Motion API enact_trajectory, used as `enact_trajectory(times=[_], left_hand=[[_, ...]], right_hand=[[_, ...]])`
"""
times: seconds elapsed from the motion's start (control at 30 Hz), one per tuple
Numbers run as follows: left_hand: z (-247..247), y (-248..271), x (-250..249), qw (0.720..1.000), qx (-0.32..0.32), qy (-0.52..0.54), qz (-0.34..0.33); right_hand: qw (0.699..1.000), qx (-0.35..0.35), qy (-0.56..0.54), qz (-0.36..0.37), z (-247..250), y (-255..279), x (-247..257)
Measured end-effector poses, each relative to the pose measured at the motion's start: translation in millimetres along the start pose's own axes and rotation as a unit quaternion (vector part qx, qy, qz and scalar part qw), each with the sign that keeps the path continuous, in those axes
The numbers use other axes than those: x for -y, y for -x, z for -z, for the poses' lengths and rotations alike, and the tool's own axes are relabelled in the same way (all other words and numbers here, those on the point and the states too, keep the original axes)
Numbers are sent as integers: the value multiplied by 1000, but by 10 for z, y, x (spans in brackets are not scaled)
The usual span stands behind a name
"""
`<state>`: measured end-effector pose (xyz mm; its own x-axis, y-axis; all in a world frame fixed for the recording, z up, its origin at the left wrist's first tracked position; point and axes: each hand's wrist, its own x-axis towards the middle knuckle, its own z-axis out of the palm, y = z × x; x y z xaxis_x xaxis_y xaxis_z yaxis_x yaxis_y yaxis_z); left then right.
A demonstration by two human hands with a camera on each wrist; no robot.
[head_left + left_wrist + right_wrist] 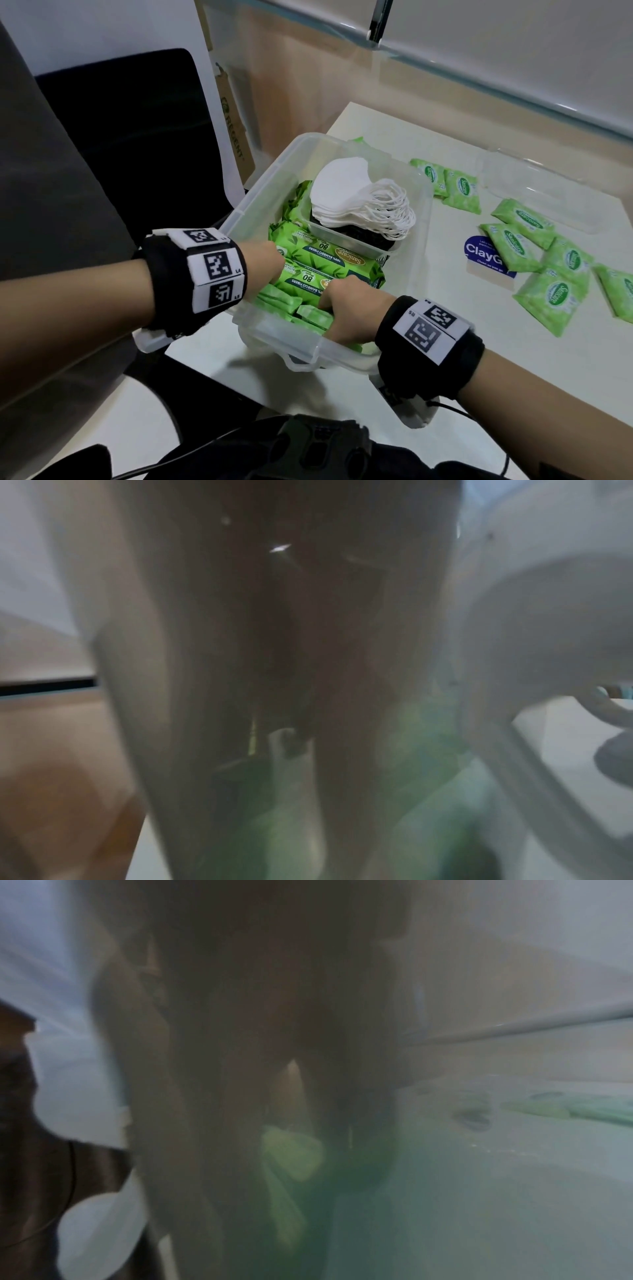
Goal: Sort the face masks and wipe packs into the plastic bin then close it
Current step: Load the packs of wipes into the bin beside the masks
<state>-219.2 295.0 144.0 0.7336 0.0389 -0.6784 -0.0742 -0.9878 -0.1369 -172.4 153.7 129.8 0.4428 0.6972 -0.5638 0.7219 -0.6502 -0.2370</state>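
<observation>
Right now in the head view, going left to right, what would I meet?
Black chair → left hand → stack of white face masks → blue ClayGo sticker → loose green wipe packs on the table.

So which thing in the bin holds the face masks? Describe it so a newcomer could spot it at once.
Start at the clear plastic bin at the white table's near-left corner. In its far half a small clear tray rests on the large green wipe packs. It alone carries the stack of white face masks, ear loops fanned rightward; everything around it is green.
</observation>
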Motion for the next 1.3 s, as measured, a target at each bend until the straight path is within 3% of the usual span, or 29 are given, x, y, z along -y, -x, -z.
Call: enact_trajectory(times=[0.2,0.63,0.97,1.3], left_hand=[[-74,-21,138,999,-4,46,-22],[-33,-129,48,999,26,25,-5],[26,-19,-92,997,7,-67,-24],[57,-25,-86,997,15,-74,1]], right_hand=[[999,19,30,0,-29,-81,-17],[998,34,49,15,-79,-152,-4],[996,21,86,27,4,-44,-33],[992,32,116,28,-50,-17,-20]])
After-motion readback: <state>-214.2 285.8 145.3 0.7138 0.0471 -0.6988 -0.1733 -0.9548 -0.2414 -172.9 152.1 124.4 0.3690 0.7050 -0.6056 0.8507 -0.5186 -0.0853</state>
